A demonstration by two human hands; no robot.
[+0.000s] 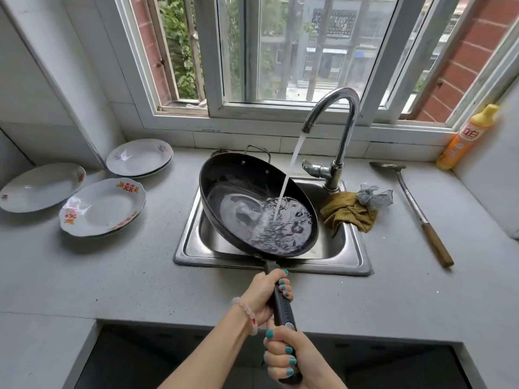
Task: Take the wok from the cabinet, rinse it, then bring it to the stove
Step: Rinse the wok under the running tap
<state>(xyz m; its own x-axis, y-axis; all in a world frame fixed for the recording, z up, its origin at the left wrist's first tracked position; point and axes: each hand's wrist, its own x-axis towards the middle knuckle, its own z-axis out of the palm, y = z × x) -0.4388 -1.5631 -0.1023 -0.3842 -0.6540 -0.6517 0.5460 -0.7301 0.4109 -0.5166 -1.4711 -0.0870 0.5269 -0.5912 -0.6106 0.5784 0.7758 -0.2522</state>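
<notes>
A black wok (224, 181) is held tilted over the steel sink (351, 256), its far rim raised and water pooled in its low right side. The chrome faucet (341, 130) pours a stream into that pool. Both of my hands grip the wok's long black handle (282, 307). My left hand (262, 296) holds it near the bowl; a bead bracelet is on that wrist. My right hand (283, 355) holds the handle's end, closest to me.
Three white plates (104, 206) lie on the grey counter left of the sink. A yellow-brown cloth (346, 210) and a steel scourer (373, 195) sit at the sink's right edge. A metal spatula with a wooden handle (415, 211) and an orange detergent bottle (463, 138) are further right.
</notes>
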